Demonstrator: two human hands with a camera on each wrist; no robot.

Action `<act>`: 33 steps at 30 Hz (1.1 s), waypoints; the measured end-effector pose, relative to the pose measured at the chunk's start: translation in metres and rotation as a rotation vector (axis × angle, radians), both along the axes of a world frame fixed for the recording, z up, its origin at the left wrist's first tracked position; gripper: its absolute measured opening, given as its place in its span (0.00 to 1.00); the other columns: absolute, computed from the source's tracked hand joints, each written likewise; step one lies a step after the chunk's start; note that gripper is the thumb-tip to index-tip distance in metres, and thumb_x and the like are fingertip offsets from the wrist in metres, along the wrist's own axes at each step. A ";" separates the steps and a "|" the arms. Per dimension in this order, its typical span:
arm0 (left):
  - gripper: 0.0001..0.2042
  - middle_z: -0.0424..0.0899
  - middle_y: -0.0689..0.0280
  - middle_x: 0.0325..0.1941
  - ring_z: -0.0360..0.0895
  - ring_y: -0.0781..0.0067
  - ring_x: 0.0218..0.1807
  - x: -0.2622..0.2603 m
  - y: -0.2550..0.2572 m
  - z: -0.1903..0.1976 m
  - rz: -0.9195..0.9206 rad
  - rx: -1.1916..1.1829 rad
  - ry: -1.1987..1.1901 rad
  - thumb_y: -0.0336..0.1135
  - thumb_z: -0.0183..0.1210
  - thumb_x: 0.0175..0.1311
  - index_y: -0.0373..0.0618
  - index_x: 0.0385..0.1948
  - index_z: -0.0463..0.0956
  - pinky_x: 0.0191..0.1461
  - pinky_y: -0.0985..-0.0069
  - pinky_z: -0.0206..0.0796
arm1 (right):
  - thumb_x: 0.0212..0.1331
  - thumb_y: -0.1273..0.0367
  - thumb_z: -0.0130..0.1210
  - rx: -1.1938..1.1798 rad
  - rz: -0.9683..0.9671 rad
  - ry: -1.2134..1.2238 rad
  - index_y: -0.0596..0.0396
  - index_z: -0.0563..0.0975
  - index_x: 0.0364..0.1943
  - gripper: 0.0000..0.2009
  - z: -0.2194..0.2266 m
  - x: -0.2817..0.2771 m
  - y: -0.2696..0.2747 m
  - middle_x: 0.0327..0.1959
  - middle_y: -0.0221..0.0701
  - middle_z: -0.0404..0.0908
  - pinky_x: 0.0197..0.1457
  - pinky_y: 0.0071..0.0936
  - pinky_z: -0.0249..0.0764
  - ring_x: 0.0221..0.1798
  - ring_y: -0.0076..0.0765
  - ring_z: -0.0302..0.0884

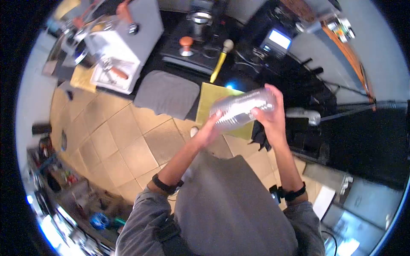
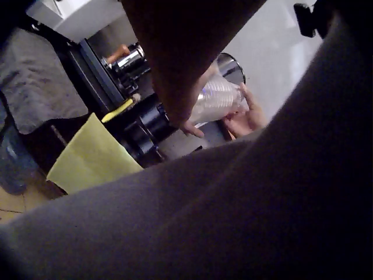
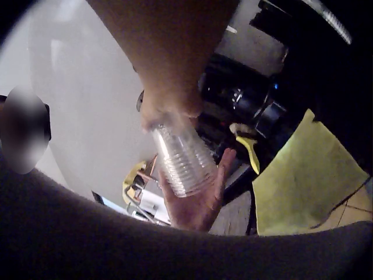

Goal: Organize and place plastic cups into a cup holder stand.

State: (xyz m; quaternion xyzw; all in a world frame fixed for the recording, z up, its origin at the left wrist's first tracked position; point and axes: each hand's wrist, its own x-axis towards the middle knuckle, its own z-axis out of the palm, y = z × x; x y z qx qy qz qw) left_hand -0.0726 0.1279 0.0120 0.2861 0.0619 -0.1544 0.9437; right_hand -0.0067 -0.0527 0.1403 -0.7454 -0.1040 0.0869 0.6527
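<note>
A clear, ribbed plastic bottle (image 1: 239, 109) is held nearly sideways between both hands, above the yellow cloth in the head view. My left hand (image 1: 208, 133) holds its base end, thumb along the near side. In the right wrist view the left palm (image 3: 195, 210) lies behind the ribbed end of the bottle (image 3: 183, 160), fingers up its side. My right hand (image 1: 274, 117) grips the opposite end, with its thumb on the near side and fingers round the far side. The left wrist view shows the ribbed bottle (image 2: 217, 102) between both hands.
A yellow cloth (image 1: 209, 96) and a grey towel (image 1: 167, 93) hang over the counter's front edge. Behind them are a yellow-handled brush (image 1: 220, 64), a wooden-handled tamper (image 1: 186, 46) and a small lit screen (image 1: 279, 39). A white tray (image 1: 130, 87) stands at the left.
</note>
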 end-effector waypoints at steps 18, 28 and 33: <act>0.40 0.61 0.55 0.71 0.57 0.61 0.74 -0.359 0.062 0.066 0.767 0.848 -0.043 0.53 0.61 0.66 0.44 0.72 0.49 0.75 0.62 0.51 | 0.53 0.63 0.67 0.396 1.067 0.560 0.52 0.58 0.70 0.41 -0.071 -0.239 0.148 0.66 0.34 0.64 0.74 0.46 0.58 0.70 0.41 0.62; 0.37 0.70 0.58 0.68 0.66 0.63 0.69 -0.581 0.162 0.073 1.176 0.984 0.137 0.50 0.64 0.63 0.43 0.70 0.60 0.73 0.64 0.56 | 0.51 0.71 0.67 0.213 1.504 0.516 0.56 0.65 0.65 0.35 -0.055 -0.428 0.334 0.61 0.32 0.71 0.71 0.36 0.62 0.65 0.34 0.68; 0.35 0.71 0.57 0.69 0.68 0.61 0.68 -0.703 0.206 0.063 1.379 1.109 0.404 0.48 0.64 0.64 0.47 0.70 0.61 0.71 0.63 0.61 | 0.53 0.73 0.66 0.066 1.734 0.451 0.57 0.68 0.63 0.31 -0.050 -0.554 0.423 0.57 0.30 0.75 0.68 0.34 0.66 0.61 0.31 0.72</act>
